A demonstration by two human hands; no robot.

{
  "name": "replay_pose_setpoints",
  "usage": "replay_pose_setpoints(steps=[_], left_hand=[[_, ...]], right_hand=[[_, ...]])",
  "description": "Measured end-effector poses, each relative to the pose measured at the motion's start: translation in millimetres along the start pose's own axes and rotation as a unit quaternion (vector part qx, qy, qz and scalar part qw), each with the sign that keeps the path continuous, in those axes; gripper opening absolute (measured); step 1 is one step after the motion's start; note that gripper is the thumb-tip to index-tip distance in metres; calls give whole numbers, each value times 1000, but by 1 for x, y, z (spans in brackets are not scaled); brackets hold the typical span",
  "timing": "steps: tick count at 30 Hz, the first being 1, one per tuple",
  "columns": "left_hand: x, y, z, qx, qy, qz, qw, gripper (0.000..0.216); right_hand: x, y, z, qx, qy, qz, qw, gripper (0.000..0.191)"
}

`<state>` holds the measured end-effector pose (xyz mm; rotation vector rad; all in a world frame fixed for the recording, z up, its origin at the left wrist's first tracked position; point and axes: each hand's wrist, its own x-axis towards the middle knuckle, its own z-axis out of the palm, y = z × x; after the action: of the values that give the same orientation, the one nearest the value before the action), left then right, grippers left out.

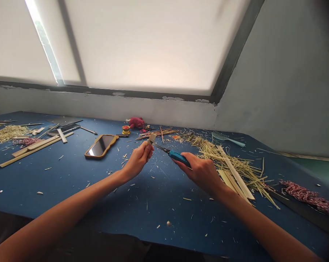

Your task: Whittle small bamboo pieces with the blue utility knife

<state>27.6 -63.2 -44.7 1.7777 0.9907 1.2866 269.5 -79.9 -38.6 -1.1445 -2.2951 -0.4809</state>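
Over the middle of the blue table, my left hand (139,158) is closed round a short pale strip of wood or bamboo (152,138), whose top end sticks up past the fingers. My right hand (204,169) grips a utility knife (177,157) by its blue handle. The knife's blade points left and its tip reaches close to the strip at my left fingers; whether it touches cannot be made out. Behind my hands lies a bundle of thin brown sticks (159,134). Small shavings are scattered on the tabletop below.
A mirror with a yellow-brown frame (101,146) lies left of centre. Pale slats (36,149) and shavings (8,133) are at far left. On the right are a heap of thin strips (246,165), a hairbrush (228,139) and red-white cord (308,194). A red toy (136,122) sits near the wall.
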Motion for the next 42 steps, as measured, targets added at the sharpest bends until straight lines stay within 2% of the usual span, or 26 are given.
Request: replay_pose_setpoints(steps=[13, 26, 42], left_hand=[[-3, -2, 2, 48, -8, 31, 998, 28], [-2, 0, 0, 57, -2, 37, 998, 28], [-3, 2, 0, 71, 9, 34, 997, 27]], right_hand=[[1, -9, -1, 47, -30, 30, 998, 41], [1, -11, 0, 58, -26, 33, 997, 42], [1, -14, -1, 24, -31, 50, 998, 44]])
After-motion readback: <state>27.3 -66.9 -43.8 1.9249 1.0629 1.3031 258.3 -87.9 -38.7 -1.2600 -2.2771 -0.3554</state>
